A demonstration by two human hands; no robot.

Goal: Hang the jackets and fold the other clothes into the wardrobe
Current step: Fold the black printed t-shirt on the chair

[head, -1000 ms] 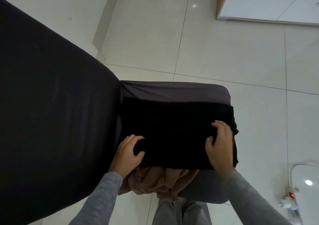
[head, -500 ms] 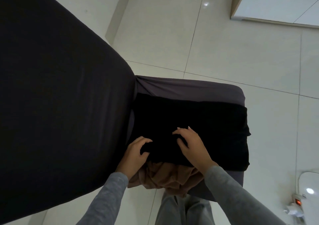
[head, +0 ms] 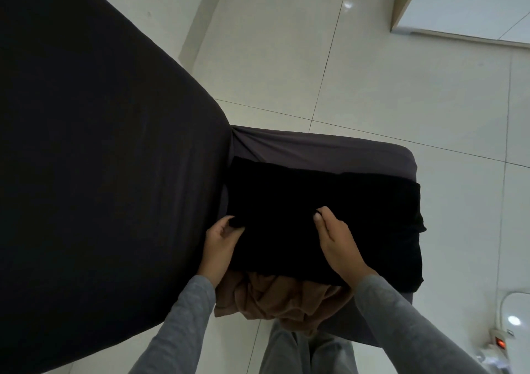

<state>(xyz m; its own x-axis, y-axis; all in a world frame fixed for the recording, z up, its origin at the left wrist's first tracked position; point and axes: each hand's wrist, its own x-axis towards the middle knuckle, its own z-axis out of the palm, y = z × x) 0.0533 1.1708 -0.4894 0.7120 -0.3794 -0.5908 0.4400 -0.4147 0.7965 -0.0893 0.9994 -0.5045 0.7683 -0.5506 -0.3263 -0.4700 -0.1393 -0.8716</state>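
Two garments lie on the seat: one black garment [head: 315, 215] and one tan garment [head: 275, 302]. There is one chair [head: 329, 149] under them, in one dark cover. Two hands are in view, one left hand [head: 219, 247] and one right hand [head: 335, 244], and there are two grey sleeves [head: 177, 330], one to each arm. Two grey trouser legs [head: 284, 353] show at the bottom edge. At the lower right sits one power strip [head: 500, 342] with one red light lit, beside one white rounded object [head: 516, 313] that cannot be identified. One pale cabinet [head: 473, 3] stands at the upper right. The floor tiles [head: 372, 72] carry two bright reflections near the top.
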